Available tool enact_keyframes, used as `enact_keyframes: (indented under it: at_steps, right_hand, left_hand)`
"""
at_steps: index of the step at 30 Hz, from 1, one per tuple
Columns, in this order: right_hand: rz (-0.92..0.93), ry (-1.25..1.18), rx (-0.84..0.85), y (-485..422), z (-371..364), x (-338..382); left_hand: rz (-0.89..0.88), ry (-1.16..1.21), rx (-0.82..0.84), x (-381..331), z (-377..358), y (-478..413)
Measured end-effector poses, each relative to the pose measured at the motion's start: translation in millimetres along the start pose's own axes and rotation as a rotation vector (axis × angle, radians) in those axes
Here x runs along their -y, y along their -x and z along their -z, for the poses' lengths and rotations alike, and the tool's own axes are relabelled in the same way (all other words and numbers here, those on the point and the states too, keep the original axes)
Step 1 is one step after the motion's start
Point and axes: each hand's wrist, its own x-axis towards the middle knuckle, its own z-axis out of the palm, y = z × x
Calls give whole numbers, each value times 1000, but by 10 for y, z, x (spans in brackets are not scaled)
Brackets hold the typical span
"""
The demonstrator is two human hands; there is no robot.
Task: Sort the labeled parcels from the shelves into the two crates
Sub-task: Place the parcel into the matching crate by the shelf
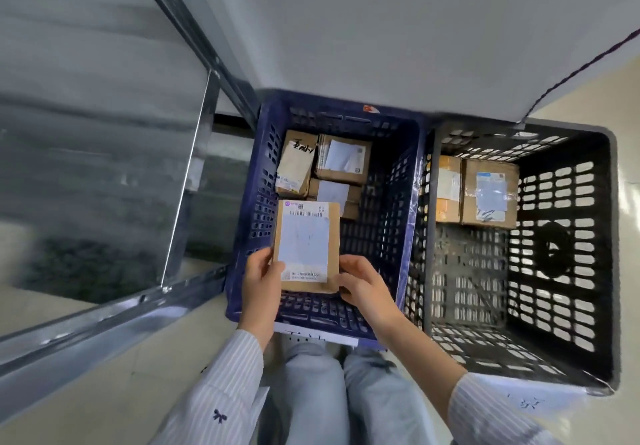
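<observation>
A flat brown cardboard parcel [306, 244] with a white shipping label is held over the blue crate [398, 202], label up. My left hand [261, 278] grips its near left corner and my right hand [363, 285] pinches its near right corner. Three labeled cardboard parcels lie at the far end of the blue crate, among them one with black handwriting [298, 164] and one with a white label [344, 159]. The black crate [568, 237] stands to the right, touching the blue one, and holds two parcels [490, 193] at its far side.
Metal shelving [194, 174] with a steel frame runs along the left. A white wall [381, 29] rises behind the crates, with a dark cable [571, 70] across it. Paper tags lie at the near rims of both crates. My knees are below, on a pale floor.
</observation>
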Motion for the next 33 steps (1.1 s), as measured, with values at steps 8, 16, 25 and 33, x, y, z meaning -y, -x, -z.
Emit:
enact_keyframes:
  at_steps: [8,16,25,33]
  right_hand:
    - [-25,66,23,-943,-125,-362]
    - [-4,146,18,-1729,-318,-669]
    - [-18,155,-13,-2293,-396,-1003]
    - [1,263,-36,-2388,-455,-1156]
  left_hand:
    - [107,-147,125,495,-126,-910]
    - [139,-229,10,942,-254,-1599]
    - [59,-173,-154,1336,-520,-1984]
    - [118,-229,-92,1471,-485,-2188]
